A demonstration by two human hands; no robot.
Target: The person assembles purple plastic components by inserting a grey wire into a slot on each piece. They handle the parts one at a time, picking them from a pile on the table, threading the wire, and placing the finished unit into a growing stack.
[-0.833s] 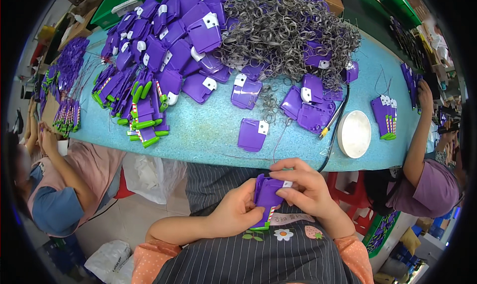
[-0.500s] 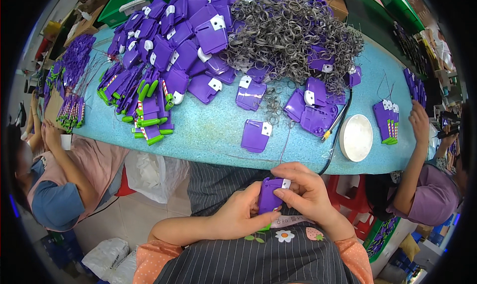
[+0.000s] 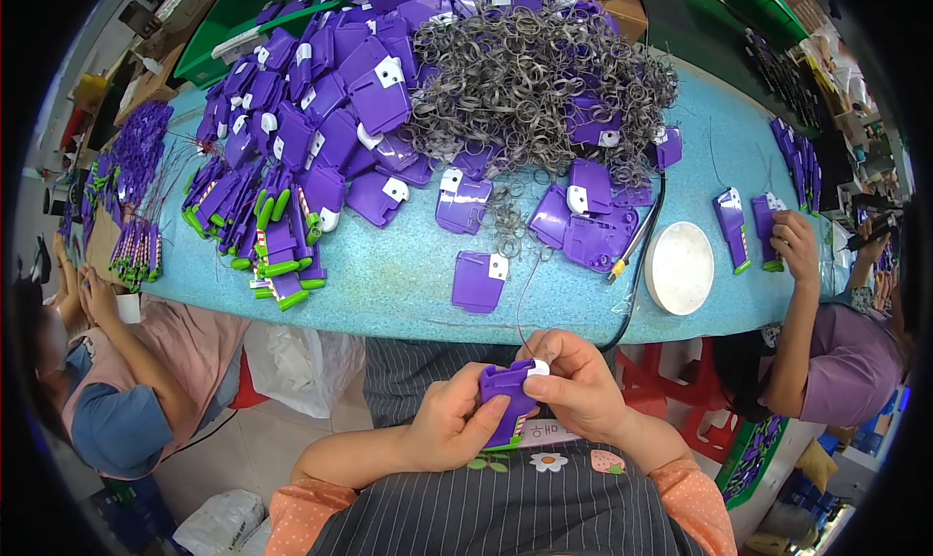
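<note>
Close in front of my apron, a purple plastic casing (image 3: 503, 399) is between my two hands. It has a white rounded corner, a red-and-white striped strip on its side and a green lower end. My left hand (image 3: 449, 418) is closed round its left side, with the thumb on its face. My right hand (image 3: 575, 389) pinches the white corner with thumb and fingers. A thin dark wire (image 3: 523, 308) runs up from the casing onto the table. Beyond my hands lies a flat purple cover (image 3: 478, 282) with a white corner.
Purple covers (image 3: 335, 138) and grey curled strips (image 3: 544, 80) are heaped across the blue table (image 3: 389, 289). A white bowl (image 3: 679, 269) stands right, beside a black cable with a metal-tipped tool (image 3: 632, 250). Green-ended casings (image 3: 277, 255) lie left. Co-workers sit on both sides.
The casing has turned in my hands, showing its striped side and green end. My right fingers have shifted at the white corner. The right co-worker's hand now touches casings that stand apart.
</note>
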